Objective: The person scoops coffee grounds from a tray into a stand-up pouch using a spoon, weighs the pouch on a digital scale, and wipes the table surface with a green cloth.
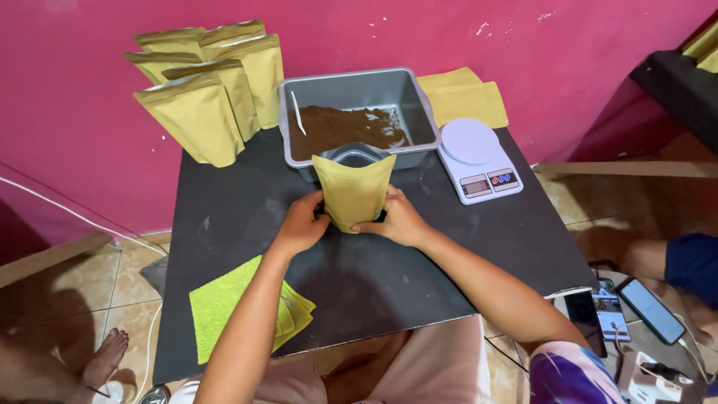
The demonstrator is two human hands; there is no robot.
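We are holding a yellow stand-up pouch (353,188) upright, mouth open, just in front of the grey tub of brown powder (357,120); our left hand (302,223) and right hand (401,218) are clamping fingers on its lower corners, steadying it; a white kitchen scale (479,158) is sitting right of the tub.

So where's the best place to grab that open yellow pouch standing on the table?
Probably low on its two side edges, one from each side, as the left hand and right hand do. The yellow pouch stands upright with its mouth open, so gripping low likely leaves the opening clear.
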